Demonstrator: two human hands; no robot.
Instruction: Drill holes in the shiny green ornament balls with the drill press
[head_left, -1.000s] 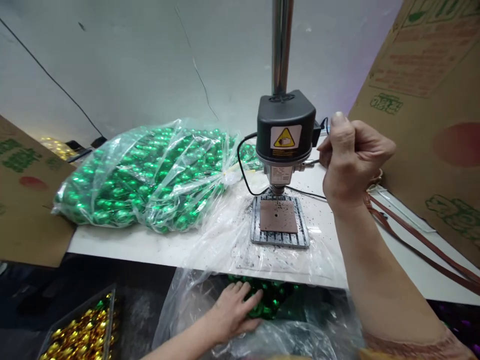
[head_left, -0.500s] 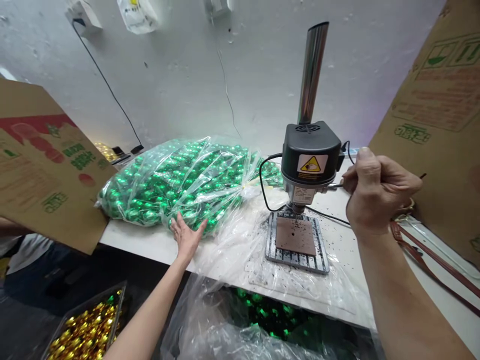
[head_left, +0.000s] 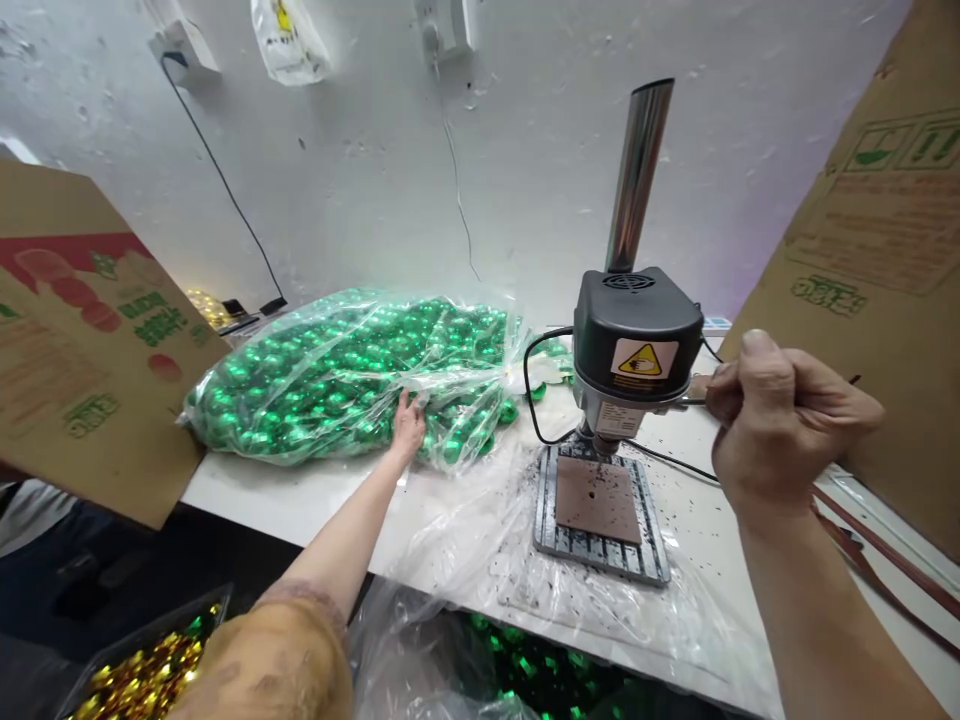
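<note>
A clear plastic bag (head_left: 300,385) full of shiny green balls lies on the white table. My left hand (head_left: 409,425) reaches to its front side, fingers bent into the plastic and gripping it. To the right stands a small black drill press (head_left: 637,320) with a chrome column (head_left: 640,175). My right hand (head_left: 787,415) is closed round the handle at the machine's right side. Below the chuck, a brown square plate (head_left: 598,500) with a small hole rests on the slotted metal base (head_left: 551,540), dark shavings scattered over both.
Cardboard sheets stand at the left (head_left: 97,350) and right (head_left: 862,300). Gold balls (head_left: 142,675) fill a bin at the lower left. Under the table edge hangs loose clear plastic (head_left: 412,640) by more green balls (head_left: 540,670). A black cable curves beside the press.
My left hand has moved forward and right along the bag, and its spread fingers have closed on the plastic. The bag's tied end has shifted. My right hand stays on the handle.
</note>
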